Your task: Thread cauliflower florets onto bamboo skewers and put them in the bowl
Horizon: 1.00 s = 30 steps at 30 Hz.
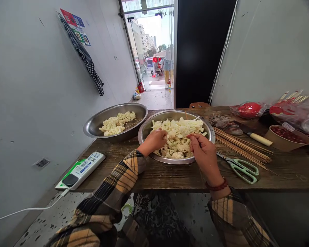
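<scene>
A steel basin (176, 118) piled with pale cut cauliflower (176, 135) sits on the wooden table (170, 175). My left hand (156, 140) reaches over the basin's near rim and grips a cauliflower piece among the pile. My right hand (202, 154) rests just to its right, with its fingertips pinching a thin bamboo skewer (196, 125) above the cauliflower. A dark beaded bracelet (216, 185) circles my right wrist. Plaid sleeves cover both forearms.
To the left stands a second steel basin (115, 110) holding skewered cauliflower (114, 123). To the right lie loose bamboo skewers (242, 147), green-handled scissors (240, 168), a wooden-handled knife (260, 139) and a bowl of red food (287, 137). A white wall rises left.
</scene>
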Tool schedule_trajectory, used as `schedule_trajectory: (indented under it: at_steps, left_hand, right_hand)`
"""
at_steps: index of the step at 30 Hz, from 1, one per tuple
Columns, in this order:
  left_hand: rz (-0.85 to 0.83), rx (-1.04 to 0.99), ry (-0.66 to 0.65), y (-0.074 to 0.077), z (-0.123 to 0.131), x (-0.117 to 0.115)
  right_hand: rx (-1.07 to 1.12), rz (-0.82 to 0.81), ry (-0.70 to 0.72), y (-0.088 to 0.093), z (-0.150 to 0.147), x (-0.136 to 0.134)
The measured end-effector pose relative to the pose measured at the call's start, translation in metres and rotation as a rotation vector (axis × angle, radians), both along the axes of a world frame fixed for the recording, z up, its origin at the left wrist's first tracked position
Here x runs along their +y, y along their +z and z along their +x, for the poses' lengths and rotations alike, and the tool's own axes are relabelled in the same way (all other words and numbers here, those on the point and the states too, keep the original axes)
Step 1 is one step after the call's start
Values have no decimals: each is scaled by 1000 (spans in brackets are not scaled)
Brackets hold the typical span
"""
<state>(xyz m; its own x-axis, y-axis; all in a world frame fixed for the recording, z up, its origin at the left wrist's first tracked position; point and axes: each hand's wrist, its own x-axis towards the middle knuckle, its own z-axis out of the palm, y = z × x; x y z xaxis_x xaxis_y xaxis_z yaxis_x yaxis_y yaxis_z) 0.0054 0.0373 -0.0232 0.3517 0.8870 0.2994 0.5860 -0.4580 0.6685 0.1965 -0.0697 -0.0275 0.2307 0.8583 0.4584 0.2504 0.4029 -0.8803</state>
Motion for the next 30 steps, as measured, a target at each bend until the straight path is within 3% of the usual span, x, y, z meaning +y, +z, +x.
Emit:
schedule_trajectory:
  at_steps: [3,6,13,20,26,30]
  left_hand:
    - [-168,-269,18,9,-4,-4]
    - [-351,-550,-66,15,-8,-8]
    - [-451,-936,-109,21,-13,-15]
    - [-496,-1046,-161,22,-14,-20]
    - [-498,-1112,-117,14,-14,-15]
    - [-556,-1083,-172,17,-14,-19]
  right_hand:
    - [-20,-9,23,0,0,0]
    - [-53,-24,74,1,0,0]
    - [-350,-49,243,6,-1,2]
    - [-508,-51,314,8,-6,5]
    - [-542,-52,270,7,-9,5]
    - [-539,-53,239,7,-11,4]
